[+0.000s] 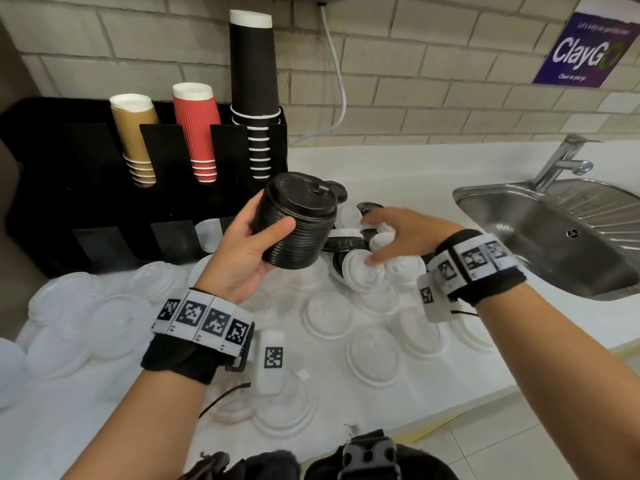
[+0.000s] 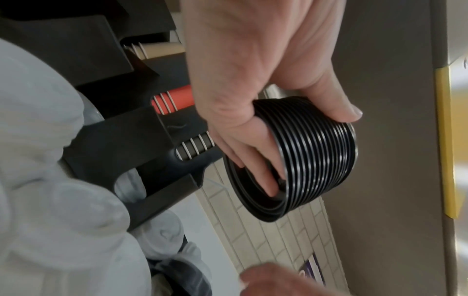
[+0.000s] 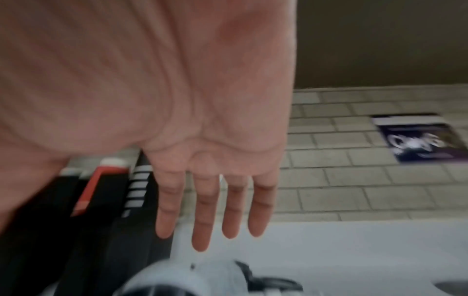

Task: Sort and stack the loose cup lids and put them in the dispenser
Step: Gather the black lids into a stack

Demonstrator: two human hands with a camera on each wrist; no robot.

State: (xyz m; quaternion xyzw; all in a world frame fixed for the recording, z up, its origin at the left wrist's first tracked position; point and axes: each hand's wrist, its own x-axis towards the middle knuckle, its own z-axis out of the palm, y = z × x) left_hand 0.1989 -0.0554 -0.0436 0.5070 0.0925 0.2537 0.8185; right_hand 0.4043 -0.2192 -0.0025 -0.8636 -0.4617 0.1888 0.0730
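Above a white bench point(image 1: 398, 174) strewn with lids, the left hand point(image 1: 242, 251) grips a stack of black lids point(image 1: 298, 220), while the right hand point(image 1: 398, 233), fingers spread, reaches toward the loose lids point(image 1: 360, 271); tilted, the stack could slip apart.

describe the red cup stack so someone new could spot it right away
Find the black dispenser against the brick wall, left of the sink. Three cup stacks lean in its upper slots; the red cups are the middle stack, ribbed, between the tan and the tall black stacks.
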